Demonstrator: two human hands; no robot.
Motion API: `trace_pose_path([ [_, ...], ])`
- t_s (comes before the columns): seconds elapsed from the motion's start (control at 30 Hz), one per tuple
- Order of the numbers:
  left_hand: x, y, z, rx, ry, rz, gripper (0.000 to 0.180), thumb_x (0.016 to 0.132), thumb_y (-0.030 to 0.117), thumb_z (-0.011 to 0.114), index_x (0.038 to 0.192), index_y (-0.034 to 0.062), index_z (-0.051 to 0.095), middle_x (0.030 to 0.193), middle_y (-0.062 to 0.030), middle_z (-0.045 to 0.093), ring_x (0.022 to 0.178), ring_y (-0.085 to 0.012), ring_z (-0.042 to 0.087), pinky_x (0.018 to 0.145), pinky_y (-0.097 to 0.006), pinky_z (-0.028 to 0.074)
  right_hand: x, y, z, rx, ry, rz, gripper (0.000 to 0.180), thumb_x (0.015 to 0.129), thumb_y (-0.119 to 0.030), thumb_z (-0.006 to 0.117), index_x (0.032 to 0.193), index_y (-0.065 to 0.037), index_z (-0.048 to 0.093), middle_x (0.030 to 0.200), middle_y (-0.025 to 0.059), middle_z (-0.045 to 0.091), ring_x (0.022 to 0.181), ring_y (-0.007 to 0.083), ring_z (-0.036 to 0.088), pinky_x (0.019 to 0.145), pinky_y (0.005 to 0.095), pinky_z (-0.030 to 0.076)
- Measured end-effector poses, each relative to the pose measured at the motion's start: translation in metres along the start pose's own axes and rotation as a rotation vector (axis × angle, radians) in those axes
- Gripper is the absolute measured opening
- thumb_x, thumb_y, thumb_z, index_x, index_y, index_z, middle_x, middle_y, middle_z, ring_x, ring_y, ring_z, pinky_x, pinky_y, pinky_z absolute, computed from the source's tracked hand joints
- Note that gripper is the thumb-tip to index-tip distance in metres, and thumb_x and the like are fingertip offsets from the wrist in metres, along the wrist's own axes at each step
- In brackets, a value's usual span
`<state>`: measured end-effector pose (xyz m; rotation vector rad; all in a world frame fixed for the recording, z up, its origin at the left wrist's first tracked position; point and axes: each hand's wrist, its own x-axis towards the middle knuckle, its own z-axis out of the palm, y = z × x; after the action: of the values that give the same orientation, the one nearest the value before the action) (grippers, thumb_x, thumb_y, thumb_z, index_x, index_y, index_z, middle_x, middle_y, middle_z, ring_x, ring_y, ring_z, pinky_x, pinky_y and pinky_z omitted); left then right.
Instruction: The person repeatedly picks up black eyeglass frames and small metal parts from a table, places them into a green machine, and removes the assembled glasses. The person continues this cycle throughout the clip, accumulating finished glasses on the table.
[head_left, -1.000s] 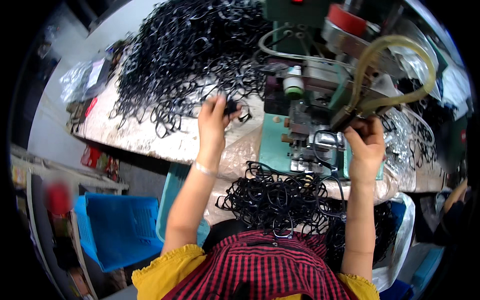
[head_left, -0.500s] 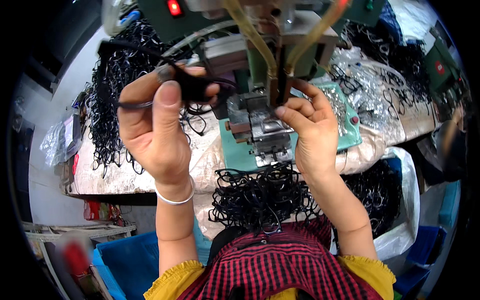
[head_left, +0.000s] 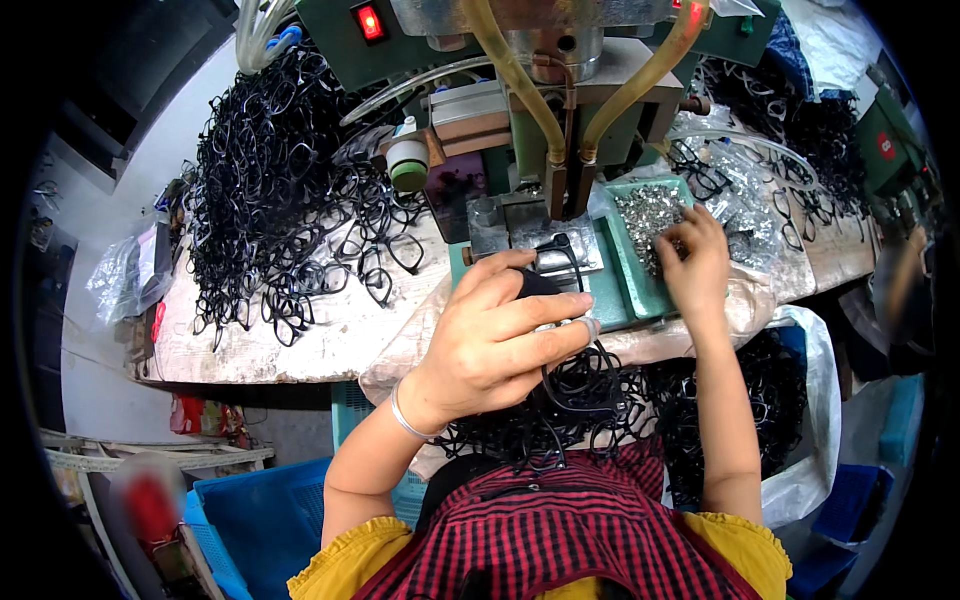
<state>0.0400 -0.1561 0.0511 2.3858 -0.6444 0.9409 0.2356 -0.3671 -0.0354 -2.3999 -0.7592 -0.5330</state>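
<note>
My left hand (head_left: 490, 345) is closed on a black eyeglass frame (head_left: 562, 243), in front of a bench machine. One end of the frame reaches onto the metal fixture (head_left: 575, 262) below the machine's two upright metal prongs (head_left: 570, 190). The fingers cover much of the frame. My right hand (head_left: 705, 265) is over the green tray (head_left: 652, 303) to the right, its fingers curled together at the small silvery metal pieces (head_left: 642, 215). Whatever sits between those fingertips is too small to make out. More black eyeglass frames (head_left: 590, 405) lie piled nearest my body.
A large heap of black eyeglass frames (head_left: 265, 190) covers the table's left side. A green-capped white bottle (head_left: 408, 165) is fixed beside the machine (head_left: 600, 80), which has two yellowish tubes and a lit red switch (head_left: 369, 22). Clear plastic bags (head_left: 745, 200) lie at right.
My left hand has brought the eyeglass frame down and right, from the upper left to the fixture. My right hand has left the machine's prongs and moved right to the metal pieces.
</note>
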Motion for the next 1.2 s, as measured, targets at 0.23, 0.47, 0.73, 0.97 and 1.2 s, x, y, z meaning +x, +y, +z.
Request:
trace_pose_path([
  [0.23,-0.003,-0.001,-0.002,-0.029,0.055,-0.015,0.022,0.073,0.013,0.078,0.094,0.0119,0.073,0.105,-0.0026,0.073,0.060,-0.0215,0.049,0.090,-0.046,0.052,0.008,0.009,0.008,0.330,-0.025,0.235,0.013,0.081,-0.013,0.074,0.089,-0.002,0.073,0.104,0.0142,0.072,0.095,0.0285,0.067,0.087,0.0356,0.051],
  [0.47,-0.025,0.015,0.006,-0.008,0.173,-0.110,0.036,0.073,0.010,0.076,0.108,0.0110,0.070,0.113,-0.0042,0.071,0.073,-0.0211,0.057,0.100,-0.047,0.047,0.002,0.014,0.017,0.511,0.043,0.244,0.017,0.091,-0.009,0.067,0.103,0.002,0.071,0.104,0.0118,0.072,0.098,0.0193,0.066,0.092,0.0299,0.048],
  [0.73,-0.123,-0.084,0.019,-0.014,0.422,-1.016,0.051,0.089,0.010,0.070,0.135,-0.0030,0.051,0.123,-0.0157,0.062,0.110,-0.0240,0.062,0.094,-0.033,0.052,-0.031,0.011,0.002,0.737,0.076,0.339,0.010,0.091,-0.004,0.068,0.099,0.002,0.068,0.091,0.0020,0.066,0.084,0.0084,0.059,0.080,0.0228,0.047],
  [0.97,-0.118,-0.121,0.030,-0.125,0.342,-1.093,0.031,0.088,0.016,0.072,0.112,-0.0015,0.063,0.093,-0.0084,0.067,0.077,-0.0133,0.061,0.065,-0.027,0.051,-0.013,-0.033,0.000,0.838,0.103,0.296,0.015,0.092,-0.003,0.066,0.106,0.002,0.069,0.099,0.0055,0.069,0.091,0.0102,0.062,0.084,0.0238,0.050],
  [1.2,-0.121,-0.128,0.038,-0.038,0.396,-1.076,0.026,0.085,0.019,0.072,0.101,-0.0005,0.067,0.085,-0.0117,0.070,0.078,-0.0253,0.067,0.071,-0.034,0.052,0.006,-0.041,0.021,0.835,-0.031,0.250,0.017,0.090,-0.003,0.068,0.107,0.001,0.070,0.099,0.0053,0.070,0.088,0.0102,0.063,0.081,0.0229,0.050],
])
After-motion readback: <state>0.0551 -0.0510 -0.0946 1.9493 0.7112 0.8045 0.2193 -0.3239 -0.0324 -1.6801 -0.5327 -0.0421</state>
